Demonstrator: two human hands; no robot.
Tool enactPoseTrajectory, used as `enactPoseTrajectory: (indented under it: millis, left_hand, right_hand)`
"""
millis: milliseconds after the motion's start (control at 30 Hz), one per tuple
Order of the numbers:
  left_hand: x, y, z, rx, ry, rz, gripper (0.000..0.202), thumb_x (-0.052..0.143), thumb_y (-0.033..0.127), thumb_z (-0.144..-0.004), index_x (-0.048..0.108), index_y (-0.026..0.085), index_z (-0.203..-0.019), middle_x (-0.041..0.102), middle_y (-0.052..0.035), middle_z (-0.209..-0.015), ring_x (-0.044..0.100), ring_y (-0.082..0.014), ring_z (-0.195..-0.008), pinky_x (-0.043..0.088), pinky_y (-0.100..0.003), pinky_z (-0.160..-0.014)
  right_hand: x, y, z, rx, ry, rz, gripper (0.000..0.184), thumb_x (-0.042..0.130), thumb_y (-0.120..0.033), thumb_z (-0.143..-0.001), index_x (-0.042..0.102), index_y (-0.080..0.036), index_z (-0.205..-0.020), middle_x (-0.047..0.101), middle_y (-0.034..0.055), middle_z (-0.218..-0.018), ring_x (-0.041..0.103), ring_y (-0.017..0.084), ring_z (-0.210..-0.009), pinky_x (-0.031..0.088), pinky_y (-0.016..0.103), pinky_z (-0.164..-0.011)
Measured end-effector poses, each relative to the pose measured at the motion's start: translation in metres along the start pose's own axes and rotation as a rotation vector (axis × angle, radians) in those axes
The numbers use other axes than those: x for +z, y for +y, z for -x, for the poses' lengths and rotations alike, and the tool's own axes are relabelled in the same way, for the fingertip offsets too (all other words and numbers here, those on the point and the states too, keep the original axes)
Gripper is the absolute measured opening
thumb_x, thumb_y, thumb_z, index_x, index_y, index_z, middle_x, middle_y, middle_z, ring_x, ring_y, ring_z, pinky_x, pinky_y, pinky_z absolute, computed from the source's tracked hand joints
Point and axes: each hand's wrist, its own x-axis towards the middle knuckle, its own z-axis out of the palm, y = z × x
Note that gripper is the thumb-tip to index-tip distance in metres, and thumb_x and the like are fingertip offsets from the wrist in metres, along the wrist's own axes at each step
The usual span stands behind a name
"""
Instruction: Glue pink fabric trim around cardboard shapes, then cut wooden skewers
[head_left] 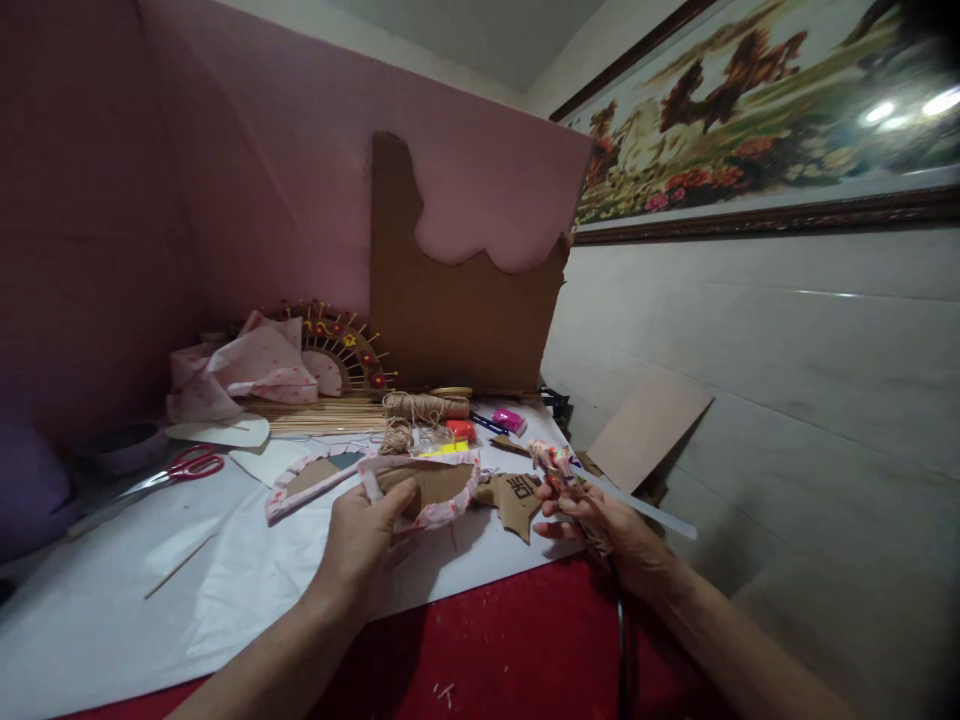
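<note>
At counter, left hand grips fabric-edged cardboard piece; right hand, just right of it, closed around glue gun.

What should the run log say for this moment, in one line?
left hand: holds fabric-edged cardboard piece | right hand: grips glue gun | surface: white sheet | nearby: scissors, twine

We log red-handled scissors on white paper over the red tabletop, with a loose skewer nearby. Farther back are a skewer bundle, twine spool and crumpled pink fabric. A cut cardboard sheet leans on the wall, with a framed painting to its right.
</note>
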Motion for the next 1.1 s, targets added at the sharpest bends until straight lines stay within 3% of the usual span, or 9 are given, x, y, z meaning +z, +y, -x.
enactPoseTrajectory:
  millis: [100, 267, 367, 433, 533, 633, 800, 967, 1100]
  left_hand:
    - [-0.004, 0.002, -0.001, 0.003, 0.0, 0.011, 0.026, 0.074, 0.027, -0.058, 0.064, 0.016, -0.079, 0.062, 0.0046, -0.053, 0.059, -0.0126, -0.046, 0.048, -0.024, -0.046]
    - [-0.007, 0.003, -0.002, 0.054, -0.016, 0.043, 0.024, 0.074, 0.023, -0.057, 0.065, 0.015, -0.078, 0.065, 0.0038, -0.058, 0.06, -0.0127, -0.051, 0.052, -0.025, -0.052]
    - [-0.008, 0.003, -0.003, 0.075, -0.035, 0.056, 0.025, 0.075, 0.023, -0.057, 0.066, 0.014, -0.079, 0.067, 0.0023, -0.061, 0.062, -0.0145, -0.056, 0.053, -0.027, -0.054]
    - [-0.008, 0.002, -0.003, 0.083, -0.051, 0.059, 0.026, 0.076, 0.024, -0.058, 0.066, 0.013, -0.079, 0.068, 0.0004, -0.065, 0.063, -0.0154, -0.06, 0.054, -0.028, -0.057]
    - [-0.007, 0.002, 0.0, 0.07, -0.077, 0.06, 0.032, 0.077, 0.027, -0.058, 0.067, 0.014, -0.086, 0.071, -0.0034, -0.076, 0.065, -0.0178, -0.068, 0.056, -0.032, -0.061]
    - [-0.006, 0.003, 0.006, 0.04, -0.114, 0.06, 0.038, 0.077, 0.029, -0.059, 0.067, 0.015, -0.093, 0.072, -0.0077, -0.09, 0.066, -0.0203, -0.075, 0.057, -0.035, -0.063]
    - [-0.006, 0.003, 0.011, 0.033, -0.168, 0.053, 0.038, 0.076, 0.028, -0.063, 0.066, 0.013, -0.096, 0.071, -0.011, -0.092, 0.066, -0.0231, -0.079, 0.058, -0.037, -0.065]
    - [-0.006, 0.0, 0.011, 0.011, -0.236, 0.048, 0.039, 0.074, 0.028, -0.066, 0.064, 0.011, -0.1, 0.07, -0.0111, -0.09, 0.066, -0.0229, -0.079, 0.056, -0.039, -0.072]
    - [-0.003, 0.0, 0.014, 0.007, -0.279, 0.051, 0.036, 0.074, 0.026, -0.066, 0.065, 0.011, -0.097, 0.07, -0.0112, -0.089, 0.066, -0.0229, -0.078, 0.056, -0.039, -0.071]
  right_hand:
    - [0.004, 0.0, -0.001, 0.107, -0.026, -0.084, 0.022, 0.07, -0.03, -0.07, 0.064, -0.015, -0.086, 0.063, 0.0041, -0.09, 0.066, 0.017, -0.075, 0.051, 0.036, -0.083]
    - [0.005, 0.0, -0.002, -0.023, 0.078, -0.15, 0.014, 0.069, -0.023, -0.07, 0.065, -0.016, -0.082, 0.064, 0.0025, -0.086, 0.061, 0.013, -0.078, 0.05, 0.03, -0.086]
    - [0.005, -0.001, 0.002, -0.014, 0.028, -0.235, 0.016, 0.063, -0.024, -0.075, 0.065, -0.016, -0.088, 0.061, 0.0016, -0.074, 0.053, 0.009, -0.058, 0.051, 0.02, -0.054]
    - [0.007, -0.003, 0.007, 0.009, -0.028, -0.315, 0.019, 0.06, -0.026, -0.077, 0.064, -0.015, -0.092, 0.06, 0.002, -0.071, 0.042, 0.006, -0.047, 0.039, 0.014, -0.036]
    - [0.012, -0.004, 0.016, 0.039, -0.062, -0.354, 0.02, 0.058, -0.029, -0.079, 0.065, -0.015, -0.093, 0.06, 0.0035, -0.076, 0.033, 0.004, -0.043, 0.028, 0.011, -0.031]
    - [0.019, -0.005, 0.024, 0.055, -0.078, -0.287, 0.017, 0.063, -0.029, -0.077, 0.065, -0.016, -0.088, 0.058, 0.002, -0.074, 0.03, 0.002, -0.042, 0.023, 0.01, -0.031]
    - [0.033, -0.005, 0.031, 0.092, -0.124, -0.175, 0.023, 0.071, -0.035, -0.071, 0.063, -0.013, -0.074, 0.047, -0.0046, -0.052, 0.022, 0.0, -0.036, 0.019, 0.01, -0.028]
    - [0.045, -0.005, 0.032, 0.137, -0.207, -0.033, 0.045, 0.052, -0.055, -0.081, 0.062, -0.013, -0.068, 0.044, -0.0051, -0.039, 0.03, 0.003, -0.027, 0.028, 0.013, -0.027]
    - [0.052, -0.007, 0.034, 0.098, -0.157, 0.215, 0.05, 0.049, -0.059, -0.081, 0.062, -0.013, -0.067, 0.045, -0.0047, -0.035, 0.033, 0.003, -0.027, 0.027, 0.014, -0.028]
